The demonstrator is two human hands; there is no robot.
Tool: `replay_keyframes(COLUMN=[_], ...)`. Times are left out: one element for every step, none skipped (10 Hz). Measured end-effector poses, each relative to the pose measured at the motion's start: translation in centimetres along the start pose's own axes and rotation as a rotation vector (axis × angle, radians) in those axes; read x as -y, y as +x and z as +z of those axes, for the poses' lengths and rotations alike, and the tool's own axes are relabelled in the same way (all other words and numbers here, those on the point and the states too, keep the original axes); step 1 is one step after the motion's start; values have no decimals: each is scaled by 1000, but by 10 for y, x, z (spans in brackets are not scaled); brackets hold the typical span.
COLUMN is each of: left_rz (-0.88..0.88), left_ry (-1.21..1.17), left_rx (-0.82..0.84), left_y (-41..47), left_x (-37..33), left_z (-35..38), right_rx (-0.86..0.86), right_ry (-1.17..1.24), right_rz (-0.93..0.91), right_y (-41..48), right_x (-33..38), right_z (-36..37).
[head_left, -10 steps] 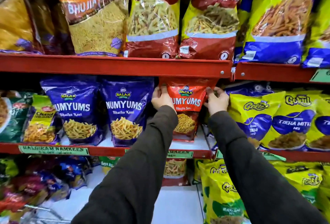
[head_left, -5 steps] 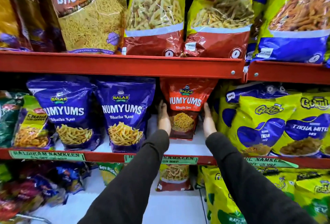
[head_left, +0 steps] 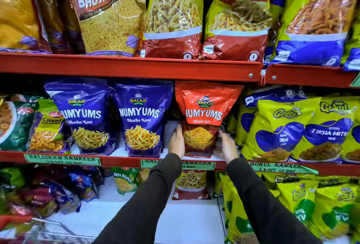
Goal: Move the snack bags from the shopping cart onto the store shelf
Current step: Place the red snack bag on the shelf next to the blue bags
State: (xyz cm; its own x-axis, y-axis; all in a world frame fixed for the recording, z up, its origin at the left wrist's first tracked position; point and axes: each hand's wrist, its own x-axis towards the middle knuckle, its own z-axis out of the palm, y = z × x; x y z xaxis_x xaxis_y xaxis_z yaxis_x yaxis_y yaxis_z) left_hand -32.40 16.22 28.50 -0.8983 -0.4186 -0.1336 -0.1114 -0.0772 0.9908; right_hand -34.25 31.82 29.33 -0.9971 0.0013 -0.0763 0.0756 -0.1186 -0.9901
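A red Numyums Bhujia Sev bag [head_left: 202, 111] stands upright on the middle shelf [head_left: 120, 160], between a purple Numyums bag [head_left: 143, 117] and yellow Gokul bags [head_left: 276, 127]. My left hand [head_left: 176, 142] presses flat against the red bag's lower left side. On its lower right side, my right hand [head_left: 226, 147] cups the bag near the base. Both hands hold the red bag between them. The shopping cart's wire rim [head_left: 56, 232] shows at the bottom left, with blurred bags beside it.
A second purple Numyums bag [head_left: 83, 115] stands further left. Big snack bags fill the top shelf [head_left: 136, 67]. The bottom shelf holds a small red bag [head_left: 191, 185], yellow bags [head_left: 302, 201] at right and mixed bags at left. Green price labels [head_left: 62, 159] line the shelf edge.
Both hands slid from the top corners of the red bag down its sides to its lower part. The bag now stands nearer the shelf's front edge. The view moved closer.
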Motion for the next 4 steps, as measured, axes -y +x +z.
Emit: replay_keyframes(left_rz=[69,153,147,190], left_ry=[59,83,140,156], left_rx=[-10,9,22,-24], left_y=[-24,-93,-87,-83], left_x=[-13,-20,-15,-6], left_z=[-2,-27,-26,-25], right_rx=[-10,-13,6,-23], right_ry=[-52,-27,7,14], right_rz=[23,6,48,32], right_y=[0,-65,-69,-68], right_x=[-3,8,14,12], right_z=[-4,-10,-6,-11])
